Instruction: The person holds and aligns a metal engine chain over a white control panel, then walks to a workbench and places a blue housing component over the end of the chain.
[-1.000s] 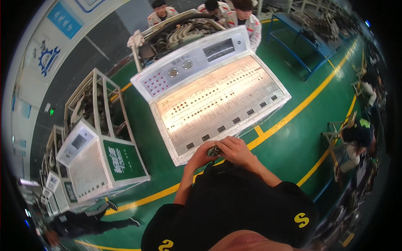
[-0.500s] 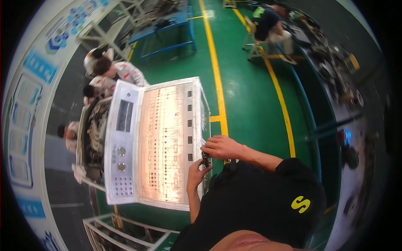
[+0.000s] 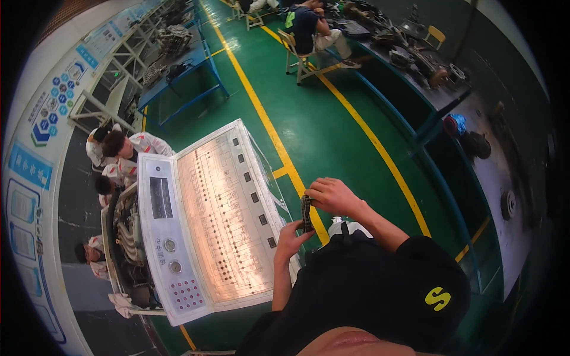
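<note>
Grn floor (image 3: 294, 113) w/ yellow lines (image 3: 319, 224) runs up the mid. Bench (image 3: 513, 175) along R side, dark clutter (image 3: 439, 74) on top. Console (image 3: 219, 225) L of ctr, slanted panel w/ glare. Blue table (image 3: 200, 56) upper L. Engine (image 3: 127, 231) behind console, ppl in white (image 3: 148, 144) by it. Seated person (image 3: 310, 32) near bench. R hand (image 3: 333, 197): fingers bent, gripping part's upper end. L hand (image 3: 288, 240): gripping its lower end. Part (image 3: 306, 215): dark, narrow, btwn hands, just R of console edge; exact kind unclear.
</note>
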Tool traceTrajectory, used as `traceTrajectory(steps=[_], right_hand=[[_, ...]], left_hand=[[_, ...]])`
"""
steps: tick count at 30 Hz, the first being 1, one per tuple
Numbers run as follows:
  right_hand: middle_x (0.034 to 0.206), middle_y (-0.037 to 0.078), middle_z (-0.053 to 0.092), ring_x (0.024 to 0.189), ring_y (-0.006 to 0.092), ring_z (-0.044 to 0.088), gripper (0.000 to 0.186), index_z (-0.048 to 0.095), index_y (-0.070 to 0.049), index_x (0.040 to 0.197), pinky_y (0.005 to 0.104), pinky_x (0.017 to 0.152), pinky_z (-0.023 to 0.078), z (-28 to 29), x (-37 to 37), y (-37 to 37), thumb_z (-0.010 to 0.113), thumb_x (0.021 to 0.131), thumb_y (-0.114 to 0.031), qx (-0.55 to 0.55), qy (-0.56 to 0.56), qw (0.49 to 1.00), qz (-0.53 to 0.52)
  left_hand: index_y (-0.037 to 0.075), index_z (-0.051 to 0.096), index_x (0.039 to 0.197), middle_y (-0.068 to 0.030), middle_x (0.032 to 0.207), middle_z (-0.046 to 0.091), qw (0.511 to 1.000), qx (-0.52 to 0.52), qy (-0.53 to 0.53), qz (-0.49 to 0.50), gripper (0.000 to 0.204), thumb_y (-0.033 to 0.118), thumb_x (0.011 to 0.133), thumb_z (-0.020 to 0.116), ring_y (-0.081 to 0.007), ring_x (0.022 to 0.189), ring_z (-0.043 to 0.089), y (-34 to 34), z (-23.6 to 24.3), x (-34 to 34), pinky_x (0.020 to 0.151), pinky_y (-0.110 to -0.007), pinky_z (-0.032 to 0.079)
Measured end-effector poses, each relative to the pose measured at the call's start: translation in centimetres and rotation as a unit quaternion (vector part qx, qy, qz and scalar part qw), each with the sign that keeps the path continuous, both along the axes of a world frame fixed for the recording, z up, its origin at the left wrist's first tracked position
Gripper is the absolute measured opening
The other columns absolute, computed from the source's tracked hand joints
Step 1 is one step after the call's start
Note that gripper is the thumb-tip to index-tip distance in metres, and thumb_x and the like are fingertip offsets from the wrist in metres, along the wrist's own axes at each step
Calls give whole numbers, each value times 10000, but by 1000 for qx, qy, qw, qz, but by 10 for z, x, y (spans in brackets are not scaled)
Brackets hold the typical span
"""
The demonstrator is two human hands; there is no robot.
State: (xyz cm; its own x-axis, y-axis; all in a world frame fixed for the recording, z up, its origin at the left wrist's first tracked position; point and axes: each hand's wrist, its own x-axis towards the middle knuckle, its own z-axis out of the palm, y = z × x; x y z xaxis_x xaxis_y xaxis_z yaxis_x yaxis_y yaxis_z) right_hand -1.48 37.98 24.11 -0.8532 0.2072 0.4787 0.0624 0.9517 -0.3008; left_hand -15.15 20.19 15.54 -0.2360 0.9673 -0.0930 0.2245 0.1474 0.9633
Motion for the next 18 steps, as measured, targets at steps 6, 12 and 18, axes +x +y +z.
traceTrajectory(steps=[6,12,18], right_hand=[[785,74,574,780,261,596,130,621,-64,874,371,672,487,-20,27,-15,674,795,-153,-42,25,996,-74],[794,92,586,785,281,596,111,631,-49,882,391,672,491,-32,49,-29,633,831,-148,-112,27,984,-133],[839,105,601,822,296,600,158,642,-47,918,401,700,494,-55,52,-49,633,828,-176,-184,24,974,-133]], left_hand=[[-23,678,989,-162,913,687,997,38,66,-23,348,197,738,776,-254,845,657,-2,17,12,779,-331,489],[-37,668,969,-128,827,693,1000,2,23,7,337,189,744,778,-196,750,660,-3,20,14,721,-299,501],[-38,662,976,-111,840,705,999,-22,13,27,318,176,764,765,-150,753,658,-3,20,11,704,-281,501]])
